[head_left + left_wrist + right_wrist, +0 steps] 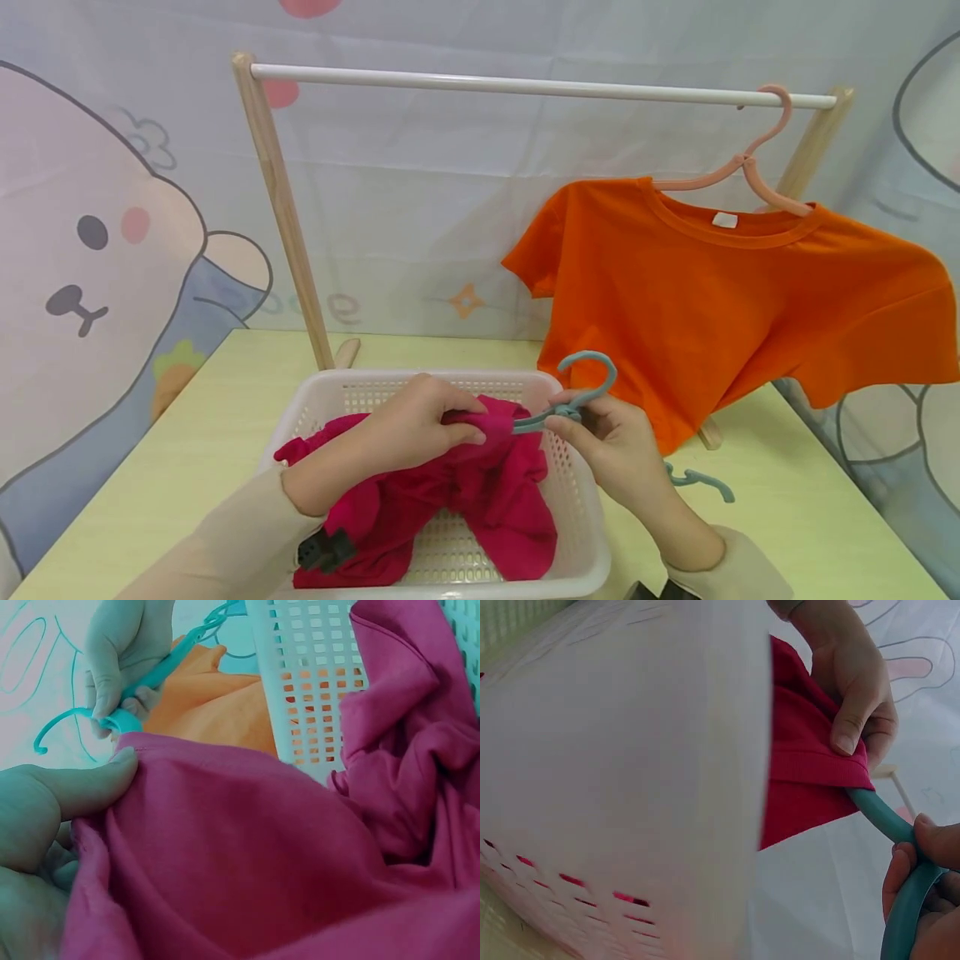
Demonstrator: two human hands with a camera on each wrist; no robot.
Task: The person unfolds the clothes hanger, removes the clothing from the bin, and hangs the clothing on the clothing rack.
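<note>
Over the basket (577,533), left hand (408,425) fingers pinch the pink garment (487,492); right hand (611,442) fingers grip the teal hanger (573,404).

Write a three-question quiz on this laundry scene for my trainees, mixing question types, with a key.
1. True or false: the orange shirt hangs from the rail.
2. What does the right hand hold? A) teal hanger B) basket C) sock
3. Fill in: the left hand pinches the ____ garment.

Key: 1 true; 2 A; 3 pink.
</note>
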